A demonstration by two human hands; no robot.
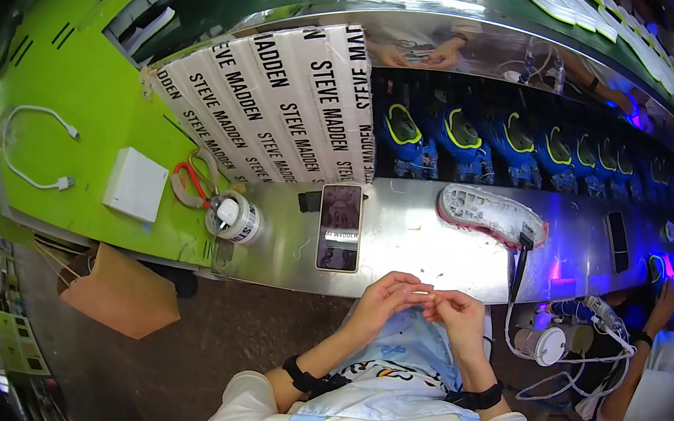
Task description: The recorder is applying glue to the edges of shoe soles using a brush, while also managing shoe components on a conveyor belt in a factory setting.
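My left hand (390, 301) and my right hand (459, 314) meet just off the near edge of the metal bench (280, 269), above my light blue apron (404, 347). Both are closed, fingertips pinched together and almost touching. A small pale sliver shows between them, too small to name. Beyond my left hand, a phone (340, 227) lies flat with its dark screen reflecting. Past my right hand rests a white, shoe-shaped piece (482, 210) with a reddish rim. A black-handled tool (520, 265) on a white cord leans against its right end.
A striped printed box (274, 104) stands back left. Near it are a white tub (246, 223), an orange-handled tool (193, 180), a white block (137, 184) and a cable (18, 166). Blue shoes (465, 146) line the back. A paper bag (124, 293) hangs left; a co-worker's hand (664, 306) is right.
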